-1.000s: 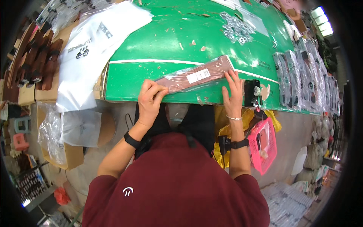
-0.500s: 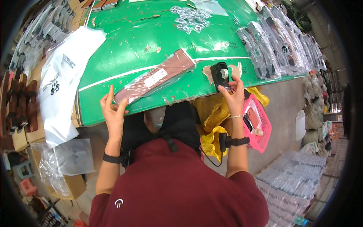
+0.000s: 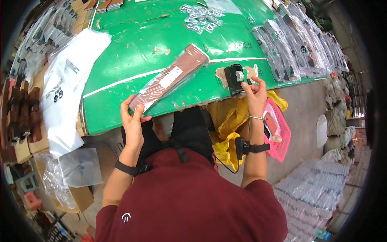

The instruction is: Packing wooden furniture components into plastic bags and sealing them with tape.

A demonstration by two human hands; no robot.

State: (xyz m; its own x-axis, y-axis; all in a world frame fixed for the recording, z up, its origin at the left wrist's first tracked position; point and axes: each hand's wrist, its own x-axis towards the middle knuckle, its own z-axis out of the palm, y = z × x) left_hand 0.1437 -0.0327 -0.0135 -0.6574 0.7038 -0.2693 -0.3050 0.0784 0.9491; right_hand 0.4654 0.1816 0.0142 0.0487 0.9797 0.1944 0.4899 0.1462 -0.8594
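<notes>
A long brown plank-shaped piece in a clear plastic bag (image 3: 187, 64), with a white label, lies slanted across the green table. My left hand (image 3: 133, 121) grips its near end, thumb on one side and fingers on the other. A black tape dispenser (image 3: 232, 80) with a pale roll stands near the table's front edge. Close against its right side, my right hand (image 3: 256, 94) has its thumb and fingertips curled in a pinch. Whatever is between these fingertips is too small to make out.
Small bagged ring-shaped parts (image 3: 201, 18) lie at the table's far side. Wrapped packages (image 3: 282, 48) are lined up at the right. White plastic bags (image 3: 64, 88) hang over the left edge. Below the table are a pink basket (image 3: 282, 137) and yellow sacking (image 3: 227, 151).
My left hand has moved right and closed round the bagged piece's near end, which has swung right and is steeper. My right hand has shifted slightly right beside the dispenser.
</notes>
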